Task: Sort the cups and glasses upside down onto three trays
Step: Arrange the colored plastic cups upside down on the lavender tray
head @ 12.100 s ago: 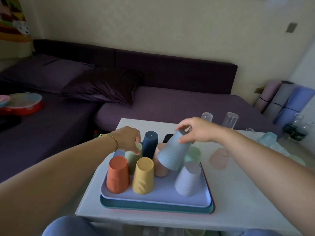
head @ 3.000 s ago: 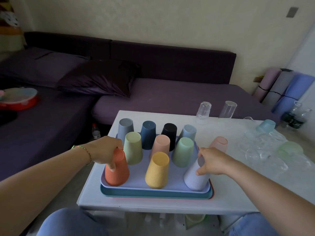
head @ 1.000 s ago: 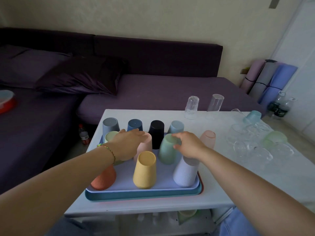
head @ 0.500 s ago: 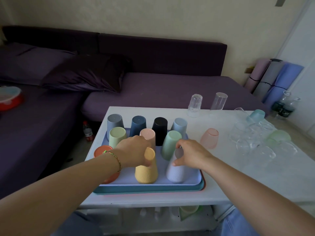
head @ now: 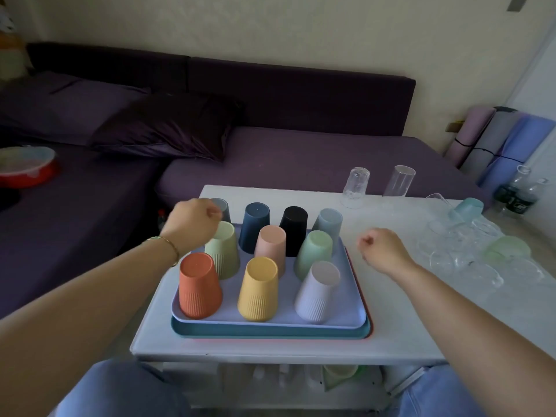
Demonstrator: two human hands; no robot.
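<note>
1. My left hand [head: 191, 224] hovers over the far-left corner of the lavender tray [head: 346, 308], fingers curled in, gripping nothing.
2. My right hand [head: 383, 249] hangs above the table [head: 391, 314] just right of the tray, fingers curled too, nothing in it.
3. 3 trays sit stacked at the near edge: the lavender one on top, a teal tray [head: 264, 333] under it, and a pink tray [head: 372, 325] showing only a thin rim at the bottom.
4. 10 cups stand upside down on the top tray.
5. Near row: orange cup [head: 198, 285], yellow cup [head: 258, 288], pale lilac cup [head: 317, 291].
6. Middle row: light green cup [head: 224, 251], pink cup [head: 270, 246], mint cup [head: 314, 254].
7. Far row: grey cup [head: 222, 206] half hidden by my left hand, navy cup [head: 255, 225], black cup [head: 294, 225], light blue cup [head: 328, 222].
8. At the table's far edge, 2 clear glasses stand upside down: [head: 355, 188] and [head: 398, 180].
9. On the right lies a cluster of clear glasses [head: 451, 254], with a teal glass [head: 467, 207] and a green glass [head: 508, 249] among them.
10. Beyond the table: a purple sofa [head: 301, 158] with a dark pillow [head: 168, 130], a red bowl [head: 27, 167] far left, and rolled mats [head: 496, 139] by the right wall.
</note>
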